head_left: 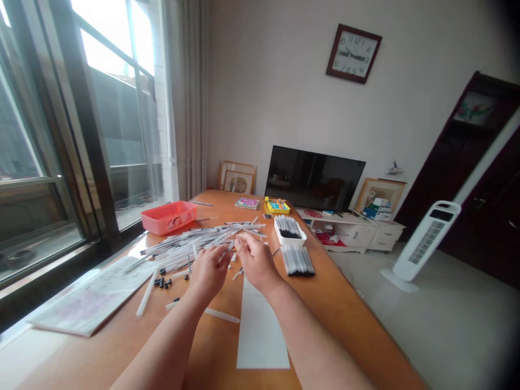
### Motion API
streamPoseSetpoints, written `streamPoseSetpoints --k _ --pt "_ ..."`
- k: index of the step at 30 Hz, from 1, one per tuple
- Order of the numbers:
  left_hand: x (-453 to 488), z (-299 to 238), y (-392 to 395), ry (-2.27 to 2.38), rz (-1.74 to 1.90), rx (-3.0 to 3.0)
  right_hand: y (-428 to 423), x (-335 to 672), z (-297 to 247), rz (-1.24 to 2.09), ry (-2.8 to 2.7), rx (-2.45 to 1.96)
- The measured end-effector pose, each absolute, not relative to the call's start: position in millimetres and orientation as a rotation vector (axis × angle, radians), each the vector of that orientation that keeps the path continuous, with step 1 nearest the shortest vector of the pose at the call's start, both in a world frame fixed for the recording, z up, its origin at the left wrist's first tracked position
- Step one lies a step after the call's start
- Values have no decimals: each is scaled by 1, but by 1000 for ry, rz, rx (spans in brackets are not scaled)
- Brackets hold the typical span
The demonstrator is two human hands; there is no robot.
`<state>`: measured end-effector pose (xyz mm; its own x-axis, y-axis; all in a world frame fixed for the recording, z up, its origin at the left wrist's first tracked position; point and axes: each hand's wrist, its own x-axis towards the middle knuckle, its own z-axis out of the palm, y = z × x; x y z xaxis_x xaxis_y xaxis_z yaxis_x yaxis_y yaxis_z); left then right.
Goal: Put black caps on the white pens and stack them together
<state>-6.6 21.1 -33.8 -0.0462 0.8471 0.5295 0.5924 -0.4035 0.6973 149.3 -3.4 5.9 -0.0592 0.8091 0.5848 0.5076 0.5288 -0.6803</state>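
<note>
My left hand point(211, 268) and my right hand point(255, 259) are raised close together over the orange table point(349, 325). Both have curled fingers pinching a thin white pen part point(232, 247) between them. Just beyond the hands lies a loose pile of several white pen tubes point(190, 244). Small black caps point(163, 283) are scattered to the left of my left hand. To the right, a white tray point(289, 230) holds assembled pens, and a row of finished pens point(297, 261) lies in front of it.
A pink basket point(169, 216) stands at the far left of the table. A white paper strip point(260, 330) lies between my forearms and a printed sheet point(91, 300) at the left edge. Books point(246, 203) and a yellow box point(277, 206) sit at the far end. A white tower fan point(422, 244) stands on the floor at right.
</note>
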Motion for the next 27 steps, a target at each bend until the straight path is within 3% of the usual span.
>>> streamPoseSetpoints --k 5,10,17,27 --pt "-8 -38 21 1704 1244 2323 -4 146 18 317 -1792 -1164" --pt "-7 -41 22 1694 1292 2369 6 152 22 443 -1759 -1171" --pt "-10 -45 28 1751 1506 2224 27 189 28 711 -1155 -1169" --pt "-14 -40 31 1803 1490 1979 15 278 37 432 -925 -1256"
